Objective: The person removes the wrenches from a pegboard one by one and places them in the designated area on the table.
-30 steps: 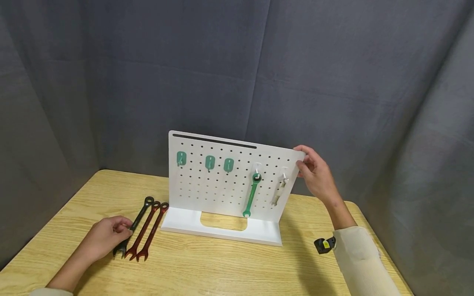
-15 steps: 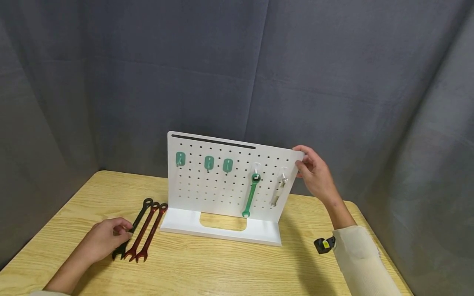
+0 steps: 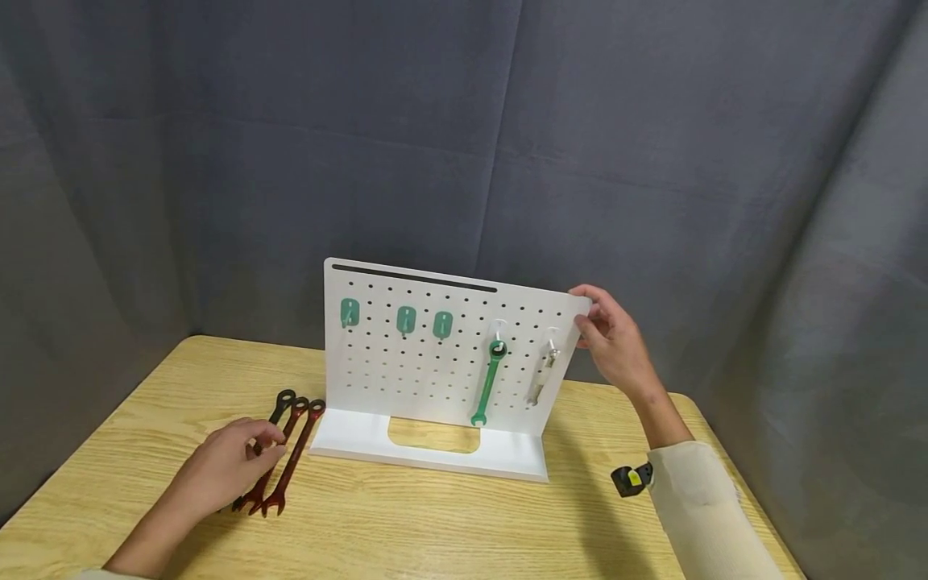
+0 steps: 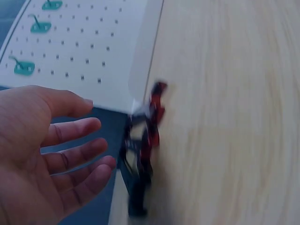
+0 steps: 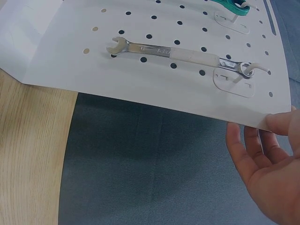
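Note:
My left hand [image 3: 228, 467] hovers over the dark wrench [image 3: 285, 396] and two red wrenches [image 3: 293, 459] lying side by side on the table. In the left wrist view its fingers are loosely bent and hold nothing; the wrenches there are blurred. With thumb and fingers, my right hand [image 3: 616, 342] pinches the upper right corner of a white pegboard [image 3: 435, 409], which stands upright on its base. From clear hooks on the board hang a green wrench [image 3: 487, 387] and a silver wrench [image 5: 187, 54] with a pale sleeve around its handle.
Three green hooks [image 3: 406, 320] sit on the board's left half with nothing on them. A small black device [image 3: 629, 481] with a yellow mark is beside the right sleeve. Behind the wooden table [image 3: 406, 532] hangs a grey curtain [image 3: 326, 161].
My left hand has shifted right and slightly forward, from the dark wrench across toward the red ones. The wrenches stay on the table. My right hand keeps its grip on the pegboard corner.

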A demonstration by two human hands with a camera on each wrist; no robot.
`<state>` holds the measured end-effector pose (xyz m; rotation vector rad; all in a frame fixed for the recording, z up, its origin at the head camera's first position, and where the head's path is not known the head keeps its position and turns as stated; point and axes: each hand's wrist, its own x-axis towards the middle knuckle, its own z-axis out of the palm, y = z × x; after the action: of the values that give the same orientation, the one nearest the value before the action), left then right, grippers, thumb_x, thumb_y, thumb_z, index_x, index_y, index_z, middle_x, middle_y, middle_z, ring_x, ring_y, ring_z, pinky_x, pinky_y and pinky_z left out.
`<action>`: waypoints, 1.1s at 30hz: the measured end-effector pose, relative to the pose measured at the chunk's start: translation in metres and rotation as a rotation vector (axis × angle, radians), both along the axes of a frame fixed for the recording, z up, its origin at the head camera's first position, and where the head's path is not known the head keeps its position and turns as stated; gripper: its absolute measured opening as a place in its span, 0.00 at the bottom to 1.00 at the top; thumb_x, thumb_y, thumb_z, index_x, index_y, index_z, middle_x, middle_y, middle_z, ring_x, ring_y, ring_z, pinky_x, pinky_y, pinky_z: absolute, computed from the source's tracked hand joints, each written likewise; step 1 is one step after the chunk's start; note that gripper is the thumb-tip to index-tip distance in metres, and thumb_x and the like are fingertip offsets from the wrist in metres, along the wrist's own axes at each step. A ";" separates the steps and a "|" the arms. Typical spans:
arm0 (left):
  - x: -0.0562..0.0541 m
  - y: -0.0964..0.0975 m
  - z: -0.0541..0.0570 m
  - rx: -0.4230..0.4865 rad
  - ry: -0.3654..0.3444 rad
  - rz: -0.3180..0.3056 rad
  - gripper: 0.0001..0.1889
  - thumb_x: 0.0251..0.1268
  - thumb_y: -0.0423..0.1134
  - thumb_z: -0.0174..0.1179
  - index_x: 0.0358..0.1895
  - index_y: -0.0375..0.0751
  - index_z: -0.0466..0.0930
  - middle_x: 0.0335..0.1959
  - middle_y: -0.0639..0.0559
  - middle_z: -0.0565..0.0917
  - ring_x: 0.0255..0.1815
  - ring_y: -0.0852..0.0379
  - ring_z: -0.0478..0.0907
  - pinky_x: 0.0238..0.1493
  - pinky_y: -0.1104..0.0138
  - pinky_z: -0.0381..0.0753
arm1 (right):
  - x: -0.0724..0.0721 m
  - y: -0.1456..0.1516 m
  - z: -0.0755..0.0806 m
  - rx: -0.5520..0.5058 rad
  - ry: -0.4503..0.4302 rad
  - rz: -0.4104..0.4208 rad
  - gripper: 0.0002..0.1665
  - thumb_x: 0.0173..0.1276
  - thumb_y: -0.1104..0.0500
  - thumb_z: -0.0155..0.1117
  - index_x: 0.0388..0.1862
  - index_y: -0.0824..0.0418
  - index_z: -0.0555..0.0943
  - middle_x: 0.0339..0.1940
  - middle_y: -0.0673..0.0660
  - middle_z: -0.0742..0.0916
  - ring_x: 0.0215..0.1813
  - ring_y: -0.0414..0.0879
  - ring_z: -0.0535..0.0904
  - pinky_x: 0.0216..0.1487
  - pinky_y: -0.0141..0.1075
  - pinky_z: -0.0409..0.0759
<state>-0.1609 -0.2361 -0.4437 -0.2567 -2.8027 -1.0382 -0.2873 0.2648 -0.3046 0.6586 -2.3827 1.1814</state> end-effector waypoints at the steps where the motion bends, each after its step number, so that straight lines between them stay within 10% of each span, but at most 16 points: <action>1: 0.000 0.004 0.001 0.004 0.013 -0.006 0.07 0.71 0.39 0.67 0.47 0.42 0.86 0.38 0.55 0.81 0.31 0.58 0.75 0.30 0.62 0.75 | 0.000 -0.001 0.000 0.003 -0.001 -0.002 0.24 0.78 0.72 0.57 0.70 0.60 0.73 0.44 0.68 0.81 0.46 0.60 0.84 0.42 0.35 0.86; 10: -0.009 0.046 0.011 0.102 0.059 -0.105 0.05 0.68 0.38 0.69 0.44 0.44 0.86 0.34 0.57 0.80 0.30 0.60 0.73 0.28 0.66 0.73 | 0.022 -0.015 0.020 0.015 0.028 0.021 0.22 0.76 0.76 0.54 0.67 0.70 0.72 0.43 0.74 0.80 0.45 0.68 0.82 0.44 0.58 0.86; 16: -0.021 0.080 0.012 0.173 0.062 -0.155 0.06 0.64 0.33 0.71 0.42 0.41 0.86 0.42 0.53 0.85 0.34 0.59 0.77 0.35 0.65 0.78 | 0.005 -0.007 0.008 0.015 0.005 0.010 0.23 0.78 0.75 0.54 0.69 0.66 0.72 0.44 0.72 0.81 0.46 0.65 0.83 0.45 0.58 0.85; 33: -0.064 0.167 0.007 0.405 0.012 -0.206 0.08 0.64 0.34 0.72 0.45 0.40 0.86 0.37 0.55 0.83 0.36 0.56 0.78 0.39 0.62 0.80 | 0.000 -0.001 0.000 -0.015 -0.002 0.003 0.23 0.78 0.71 0.57 0.69 0.59 0.74 0.44 0.67 0.82 0.45 0.58 0.83 0.42 0.35 0.86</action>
<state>-0.2253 -0.0689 -0.4371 -0.5042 -2.5163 -1.6082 -0.2869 0.2641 -0.3049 0.6574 -2.3727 1.2002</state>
